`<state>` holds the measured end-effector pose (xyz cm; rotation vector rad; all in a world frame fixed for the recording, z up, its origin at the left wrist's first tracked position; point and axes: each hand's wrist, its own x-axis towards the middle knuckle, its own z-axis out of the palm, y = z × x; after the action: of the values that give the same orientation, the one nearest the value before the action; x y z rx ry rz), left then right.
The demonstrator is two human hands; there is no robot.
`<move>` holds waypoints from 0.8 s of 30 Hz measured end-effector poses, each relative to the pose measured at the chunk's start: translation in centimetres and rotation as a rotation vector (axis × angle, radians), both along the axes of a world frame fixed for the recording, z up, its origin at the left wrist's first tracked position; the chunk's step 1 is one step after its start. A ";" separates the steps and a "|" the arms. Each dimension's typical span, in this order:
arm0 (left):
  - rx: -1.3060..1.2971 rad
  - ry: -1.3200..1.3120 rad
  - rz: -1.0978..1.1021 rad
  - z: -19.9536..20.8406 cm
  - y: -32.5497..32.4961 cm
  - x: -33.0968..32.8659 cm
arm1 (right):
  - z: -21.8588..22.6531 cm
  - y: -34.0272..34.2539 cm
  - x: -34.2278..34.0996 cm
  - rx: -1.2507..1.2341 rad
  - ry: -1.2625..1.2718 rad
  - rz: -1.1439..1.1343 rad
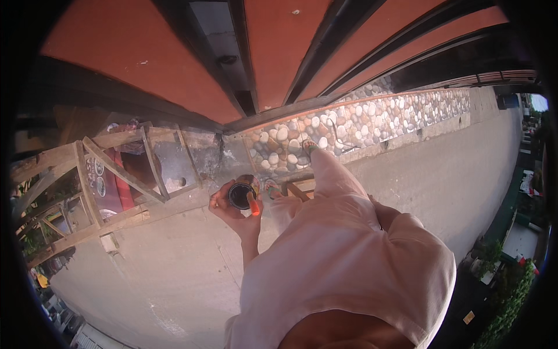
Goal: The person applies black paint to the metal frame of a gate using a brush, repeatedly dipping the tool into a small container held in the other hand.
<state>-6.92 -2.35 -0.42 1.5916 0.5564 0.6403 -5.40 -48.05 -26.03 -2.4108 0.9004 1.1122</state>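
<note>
Plainly, left hand (235, 218) around a dark round container (239, 196) and orange handle (254, 207); right hand hidden, grip unclear

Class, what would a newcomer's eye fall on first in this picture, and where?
Probably the bright orange handle, left of centre, at the dark round container in the person's left hand. Next, reddish-orange panels between dark bars spread across the top, with a pebbled strip below them.
</note>
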 end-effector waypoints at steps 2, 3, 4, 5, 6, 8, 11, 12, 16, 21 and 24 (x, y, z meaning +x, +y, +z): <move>-0.034 0.005 0.060 -1.3 -0.1 -0.1 | 0.1 -1.9 0.3 -0.026 0.037 -0.002; -0.034 0.021 0.085 -2.0 -0.2 -0.1 | 0.4 -3.1 0.4 -0.045 0.054 -0.012; -0.023 0.001 0.087 -2.8 -0.2 -0.1 | 0.2 -4.1 0.4 -0.057 0.067 -0.019; -0.053 0.007 0.103 -3.7 0.1 -0.2 | 0.3 -4.9 0.2 -0.070 0.085 -0.028; -0.043 0.015 0.109 -4.7 0.2 -0.3 | 0.4 -5.9 0.5 -0.082 0.095 -0.037; 0.010 0.002 0.112 -5.6 0.7 -0.6 | 0.0 -7.1 0.8 -0.082 0.101 -0.057; 0.017 -0.008 0.155 -6.3 1.0 -0.9 | -0.9 -8.7 0.8 -0.080 0.102 -0.077; 0.056 -0.005 0.172 -6.7 1.1 -1.1 | -1.4 -9.2 0.8 -0.080 0.097 -0.082; 0.037 -0.056 0.239 -7.1 -0.6 -1.6 | -3.5 -11.8 -0.7 -0.054 0.089 -0.092; -0.015 -0.035 0.256 -7.5 -4.2 -2.2 | -3.1 -12.8 -1.0 -0.030 0.023 0.020; -0.003 -0.077 0.223 -6.8 -6.3 -2.3 | -3.7 -13.2 -1.0 -0.002 -0.024 0.058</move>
<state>-9.18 -8.67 -7.23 1.5073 0.6825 0.8640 -6.36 -61.27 -29.77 -2.4607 0.8292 1.1015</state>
